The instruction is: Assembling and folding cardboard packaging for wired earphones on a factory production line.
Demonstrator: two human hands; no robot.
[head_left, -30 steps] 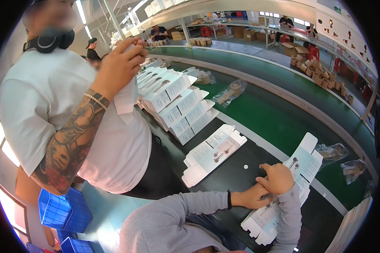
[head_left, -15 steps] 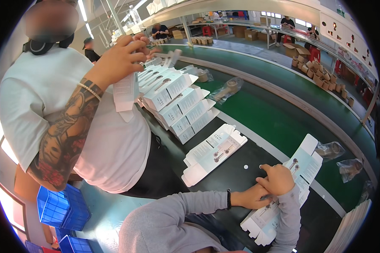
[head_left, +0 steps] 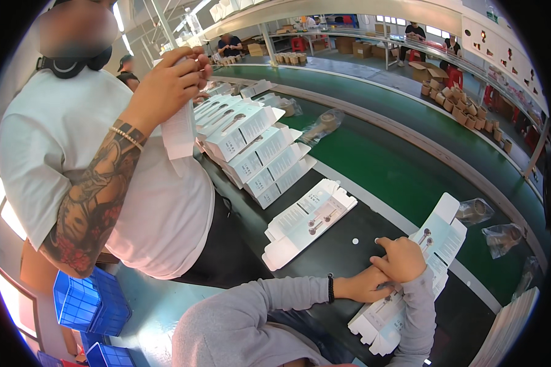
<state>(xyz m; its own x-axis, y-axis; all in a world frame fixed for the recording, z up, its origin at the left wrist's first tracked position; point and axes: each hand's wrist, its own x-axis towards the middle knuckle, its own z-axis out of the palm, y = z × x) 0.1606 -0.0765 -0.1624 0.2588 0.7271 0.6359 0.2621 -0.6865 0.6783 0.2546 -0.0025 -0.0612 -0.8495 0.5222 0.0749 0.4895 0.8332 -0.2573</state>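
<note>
My right hand [head_left: 401, 260] lies across my left hand [head_left: 362, 285], and the two cross over flattened printed cartons [head_left: 379, 321] on the black tabletop. The fingers of my right hand are apart and point left, with nothing held. Partly covered by it, my left hand has its visible fingers stretched along the carton, gripping nothing I can see. Another unfolded carton [head_left: 436, 235], white and pale blue, reaches out beyond my right hand. To the left lies a separate flat carton [head_left: 312, 223] with flaps spread.
A co-worker [head_left: 104, 165] at my left holds a white carton [head_left: 179, 131] beside stacked printed boxes [head_left: 251, 147]. Bagged parts [head_left: 503, 240] lie on the green conveyor [head_left: 386, 183]. Blue crates [head_left: 86, 300] stand on the floor. A stack of flat card [head_left: 508, 330] is at lower right.
The bagged parts on the conveyor have shifted slightly left. The co-worker's hands and carton have moved a little. A white box near them now lies beyond the stack. My hands stay put.
</note>
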